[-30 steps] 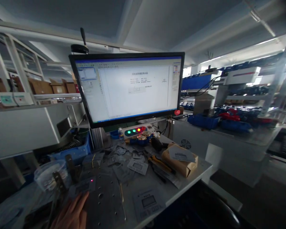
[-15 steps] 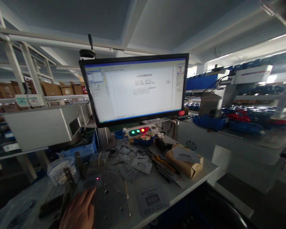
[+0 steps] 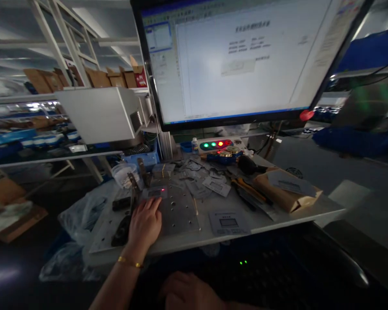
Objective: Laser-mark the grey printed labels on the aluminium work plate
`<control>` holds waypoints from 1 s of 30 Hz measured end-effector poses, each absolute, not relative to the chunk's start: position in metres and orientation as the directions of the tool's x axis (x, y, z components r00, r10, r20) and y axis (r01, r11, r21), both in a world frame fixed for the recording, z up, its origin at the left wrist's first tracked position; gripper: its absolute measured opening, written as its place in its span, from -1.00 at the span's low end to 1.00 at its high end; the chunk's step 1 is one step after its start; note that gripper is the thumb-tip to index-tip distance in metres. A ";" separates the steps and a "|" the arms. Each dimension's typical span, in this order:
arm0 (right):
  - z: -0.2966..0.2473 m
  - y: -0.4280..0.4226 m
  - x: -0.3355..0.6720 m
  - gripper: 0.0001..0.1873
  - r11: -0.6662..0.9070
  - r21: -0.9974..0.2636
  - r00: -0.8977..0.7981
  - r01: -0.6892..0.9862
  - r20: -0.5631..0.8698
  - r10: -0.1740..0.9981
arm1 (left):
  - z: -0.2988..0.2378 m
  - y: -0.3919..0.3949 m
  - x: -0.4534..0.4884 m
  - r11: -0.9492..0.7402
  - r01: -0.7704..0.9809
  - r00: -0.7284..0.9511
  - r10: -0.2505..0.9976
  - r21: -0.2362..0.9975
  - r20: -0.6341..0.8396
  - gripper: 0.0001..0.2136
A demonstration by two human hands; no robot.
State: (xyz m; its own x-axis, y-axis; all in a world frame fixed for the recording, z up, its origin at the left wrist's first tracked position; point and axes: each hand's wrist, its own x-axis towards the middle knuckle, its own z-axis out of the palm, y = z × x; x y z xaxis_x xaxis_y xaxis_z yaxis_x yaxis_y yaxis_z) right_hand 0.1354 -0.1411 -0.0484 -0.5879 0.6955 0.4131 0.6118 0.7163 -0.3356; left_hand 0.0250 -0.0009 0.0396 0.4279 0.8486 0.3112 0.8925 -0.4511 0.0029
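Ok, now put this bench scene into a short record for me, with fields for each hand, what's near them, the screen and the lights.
Left hand: fingers outstretched, fingertips at the near edge of a small grey plate
Small grey plate: bears a red light dot
Right hand: dim, beside what looks like a keyboard; contact unclear
Screen: monitor lit, showing a mostly white page; text too blurred to read
Lights: panel with green, yellow and red glowing
Bench right: paper-wrapped bundle, another grey plate on top

Head-worn view, forward and downward
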 end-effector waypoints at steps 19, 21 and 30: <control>-0.044 -0.142 0.134 -0.80 0.753 -0.199 -0.563 0.627 0.553 0.614 | 0.041 -0.001 0.027 -0.471 0.882 0.442 0.833 0.008 0.331 -0.58; -0.046 -0.141 0.133 -0.80 0.752 -0.198 -0.558 0.629 0.558 0.613 | 0.041 -0.001 0.027 -0.462 0.887 0.440 0.837 -0.008 0.325 -0.58; -0.033 -0.141 0.142 -0.86 0.736 -0.293 -0.433 0.610 0.655 0.620 | 0.046 -0.007 0.026 -0.485 0.875 0.459 0.825 -0.003 0.329 -0.59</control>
